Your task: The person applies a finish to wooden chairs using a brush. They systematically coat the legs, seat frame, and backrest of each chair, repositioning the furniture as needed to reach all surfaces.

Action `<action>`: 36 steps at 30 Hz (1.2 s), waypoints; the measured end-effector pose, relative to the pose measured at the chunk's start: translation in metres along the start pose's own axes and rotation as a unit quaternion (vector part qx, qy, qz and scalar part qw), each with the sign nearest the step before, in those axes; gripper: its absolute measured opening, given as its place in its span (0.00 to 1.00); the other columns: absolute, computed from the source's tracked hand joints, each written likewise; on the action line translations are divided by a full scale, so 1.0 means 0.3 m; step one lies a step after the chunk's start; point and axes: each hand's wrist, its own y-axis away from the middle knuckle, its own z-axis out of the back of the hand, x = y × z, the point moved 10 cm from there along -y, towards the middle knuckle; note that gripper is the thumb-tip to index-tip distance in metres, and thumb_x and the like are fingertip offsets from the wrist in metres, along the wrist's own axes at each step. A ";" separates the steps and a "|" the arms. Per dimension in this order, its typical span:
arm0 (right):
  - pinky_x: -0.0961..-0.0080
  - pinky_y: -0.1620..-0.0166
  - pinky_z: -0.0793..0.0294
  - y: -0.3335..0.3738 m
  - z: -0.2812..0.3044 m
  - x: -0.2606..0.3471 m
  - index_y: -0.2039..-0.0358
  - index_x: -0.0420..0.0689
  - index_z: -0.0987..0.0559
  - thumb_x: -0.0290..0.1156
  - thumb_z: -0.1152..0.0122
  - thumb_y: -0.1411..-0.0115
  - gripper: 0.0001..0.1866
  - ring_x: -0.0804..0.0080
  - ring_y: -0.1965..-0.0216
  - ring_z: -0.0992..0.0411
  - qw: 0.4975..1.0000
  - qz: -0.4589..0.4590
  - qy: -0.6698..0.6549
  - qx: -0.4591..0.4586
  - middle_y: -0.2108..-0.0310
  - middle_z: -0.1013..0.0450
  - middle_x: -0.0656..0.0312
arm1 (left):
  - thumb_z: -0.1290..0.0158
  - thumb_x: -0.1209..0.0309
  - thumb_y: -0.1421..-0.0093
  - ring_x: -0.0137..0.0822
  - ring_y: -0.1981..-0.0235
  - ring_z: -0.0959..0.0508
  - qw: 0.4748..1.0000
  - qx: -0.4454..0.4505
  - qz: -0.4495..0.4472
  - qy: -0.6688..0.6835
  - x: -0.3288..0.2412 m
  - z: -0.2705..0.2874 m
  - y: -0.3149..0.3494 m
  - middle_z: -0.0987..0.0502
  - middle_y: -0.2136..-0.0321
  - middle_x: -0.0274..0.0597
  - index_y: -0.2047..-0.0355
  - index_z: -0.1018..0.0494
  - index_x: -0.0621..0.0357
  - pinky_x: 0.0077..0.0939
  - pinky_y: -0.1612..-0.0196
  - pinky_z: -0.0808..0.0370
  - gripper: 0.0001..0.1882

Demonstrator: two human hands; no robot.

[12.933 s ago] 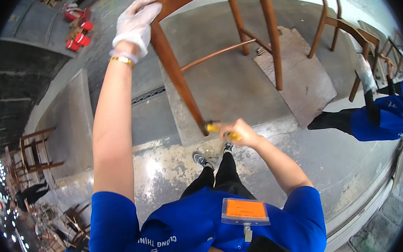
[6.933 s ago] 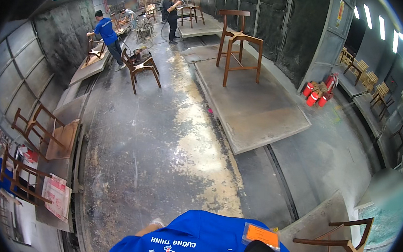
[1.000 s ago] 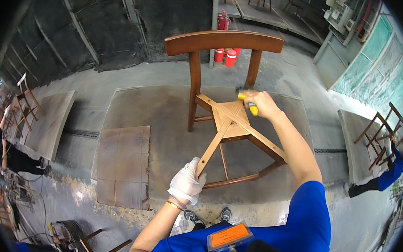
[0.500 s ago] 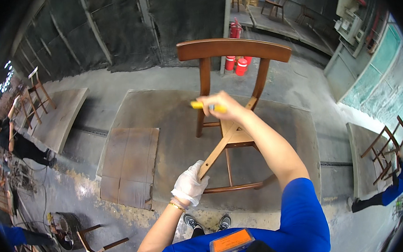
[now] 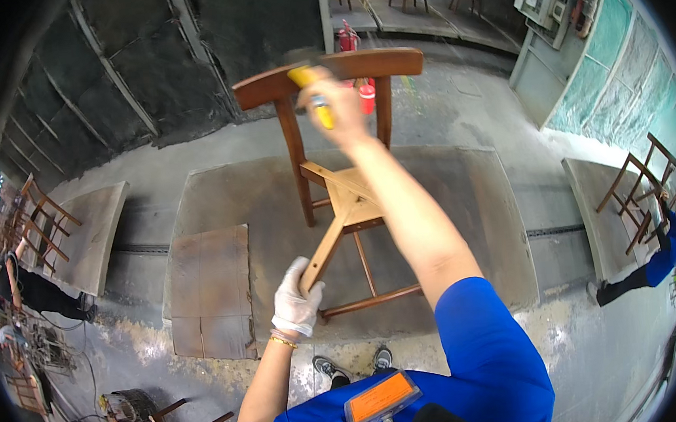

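Observation:
A brown wooden chair (image 5: pixel 390 62) stands before me, its curved top rail at the far end. Pale cross bars (image 5: pixel 327 250) fill the place of its seat. My left hand (image 5: pixel 293 300), in a white glove, is closed round the near left end of one pale bar. Bare, my right hand (image 5: pixel 339 109) reaches over the chair to its top rail, closed on a yellow-handled tool (image 5: pixel 304 76). The tool's dark end is smeared by motion, so its kind and whether it touches the rail cannot be told.
The chair is on a large grey board (image 5: pixel 464 201) on the floor, with a brown cardboard sheet (image 5: pixel 211 292) at left. Chairs and people at work stand on both sides. Red fire extinguishers (image 5: pixel 348 37) are behind the chair. A dark round tub (image 5: pixel 132 417) lies lower left.
My right hand has moved with the tool from above the seat up to the top rail. My left hand keeps its grip on the bar. Chair and hands appear farther left in view.

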 end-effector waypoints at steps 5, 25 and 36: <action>0.71 0.42 0.26 0.276 -0.147 0.154 0.69 0.44 0.14 0.25 0.27 0.42 0.02 0.65 0.44 0.22 0.840 -0.236 -0.474 0.116 0.52 0.17 0.54 | 0.34 0.79 0.40 0.28 0.59 0.22 0.973 -0.098 0.088 0.191 0.102 -0.031 0.061 0.21 0.58 0.38 0.43 0.29 0.61 0.24 0.52 0.22 0.25; 0.58 0.49 0.21 1.216 0.838 -0.428 0.59 0.46 0.24 0.18 0.37 0.36 0.09 0.58 0.52 0.21 0.642 -0.395 -0.535 -0.382 0.58 0.22 0.56 | 0.34 0.78 0.39 0.27 0.58 0.19 0.964 -0.211 -0.104 0.122 -0.153 0.057 -0.498 0.17 0.59 0.37 0.58 0.17 0.62 0.23 0.50 0.21 0.09; 0.69 0.58 0.19 2.126 0.902 -0.539 0.61 0.45 0.18 0.23 0.21 0.49 0.17 0.71 0.64 0.21 0.602 -0.697 0.022 -0.388 0.62 0.19 0.63 | 0.37 0.71 0.33 0.26 0.61 0.18 0.987 -0.136 -0.062 -0.066 -0.147 0.061 -0.819 0.13 0.61 0.38 0.56 0.15 0.62 0.21 0.53 0.23 0.10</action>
